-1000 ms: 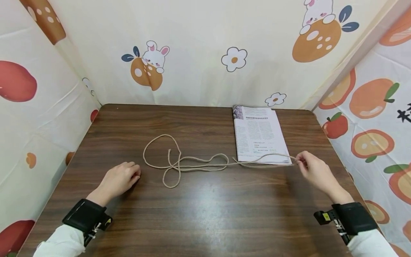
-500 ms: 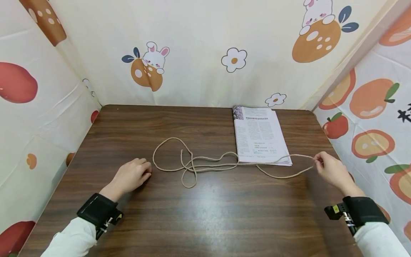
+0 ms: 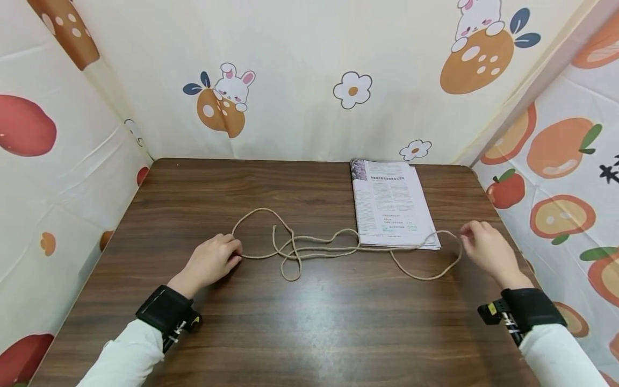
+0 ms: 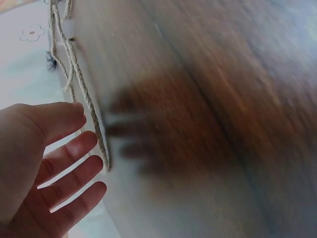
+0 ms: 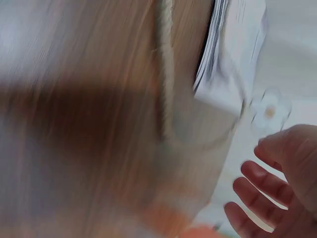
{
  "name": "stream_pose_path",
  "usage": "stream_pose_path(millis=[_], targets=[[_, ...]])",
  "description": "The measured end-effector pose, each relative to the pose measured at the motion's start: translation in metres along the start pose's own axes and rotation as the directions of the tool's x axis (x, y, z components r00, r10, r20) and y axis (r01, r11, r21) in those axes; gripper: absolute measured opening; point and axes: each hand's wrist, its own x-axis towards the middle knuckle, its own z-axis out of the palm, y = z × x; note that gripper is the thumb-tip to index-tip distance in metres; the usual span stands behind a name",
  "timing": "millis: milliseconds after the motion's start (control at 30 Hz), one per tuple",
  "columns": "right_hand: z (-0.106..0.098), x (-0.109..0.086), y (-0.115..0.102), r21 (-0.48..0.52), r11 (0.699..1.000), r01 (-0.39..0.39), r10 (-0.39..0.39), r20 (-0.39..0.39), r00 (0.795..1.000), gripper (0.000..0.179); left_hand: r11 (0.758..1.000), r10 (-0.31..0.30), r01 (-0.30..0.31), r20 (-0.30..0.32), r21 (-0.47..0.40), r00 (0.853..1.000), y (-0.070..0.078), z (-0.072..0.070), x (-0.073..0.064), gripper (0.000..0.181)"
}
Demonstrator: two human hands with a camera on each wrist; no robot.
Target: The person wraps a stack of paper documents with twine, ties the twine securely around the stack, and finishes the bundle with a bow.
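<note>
A beige rope lies in loose loops and crossings across the brown table, with its right loop partly over a printed booklet. My left hand is at the rope's left loop. In the left wrist view its fingers are parted and slightly bent, and the rope passes by the fingertips. On the other side, my right hand hovers just beyond the right loop with nothing in it. Its relaxed fingers stand apart from the rope in the right wrist view.
The wooden table reaches back to a cream curtain with rabbits and flowers. A fruit-patterned cloth hangs along the right edge, and another cloth along the left. Both wrists carry black straps.
The rope shifted right, pulled by my right hand, which then let go and drew back slightly left. My left hand moved right, up to the left loop.
</note>
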Motion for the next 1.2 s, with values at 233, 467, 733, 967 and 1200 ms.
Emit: stream_pose_path(millis=[233, 467, 733, 967, 1200], targets=[[0.021, 0.021, -0.076, 0.030, 0.974, 0.223, -0.221, -0.053, 0.974, 0.016, 1.000, 0.029, -0.029, -0.028, -0.003, 0.999, 0.007, 0.004, 0.007, 0.012], [0.057, 0.028, -0.147, 0.069, 0.876, 0.477, -0.480, 0.031, 0.877, 0.022, 0.999, 0.048, -0.048, 0.000, 0.021, 0.999, 0.012, 0.009, 0.015, 0.012], [0.081, 0.037, -0.171, 0.008, 0.870, 0.494, -0.493, 0.089, 0.866, 0.019, 0.998, 0.055, -0.055, 0.017, 0.033, 0.998, 0.017, 0.012, 0.018, 0.017], [0.084, 0.032, -0.167, 0.001, 0.881, 0.474, -0.470, 0.138, 0.872, 0.017, 0.998, 0.053, -0.054, 0.012, 0.044, 0.999, 0.018, 0.012, 0.014, 0.020], [0.069, 0.030, -0.148, 0.081, 0.901, 0.427, -0.433, 0.077, 0.898, 0.016, 0.998, 0.018, -0.019, 0.015, 0.054, 1.000, 0.008, 0.009, 0.005, 0.021]])
